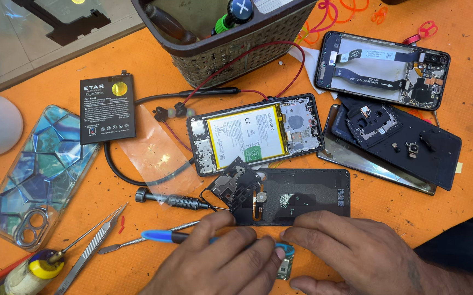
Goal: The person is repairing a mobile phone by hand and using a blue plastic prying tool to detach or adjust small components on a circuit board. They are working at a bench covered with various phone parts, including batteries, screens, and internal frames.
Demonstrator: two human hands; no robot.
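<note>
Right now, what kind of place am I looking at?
Most likely a phone repair bench. An opened phone lies with its battery exposed on an orange mat, a loose black battery sits beside it, and a small screwdriver and tweezers lie nearby.

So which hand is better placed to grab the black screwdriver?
Probably the left hand: the black screwdriver lies just beyond it, while the right hand sits farther off, below the back cover.
</note>
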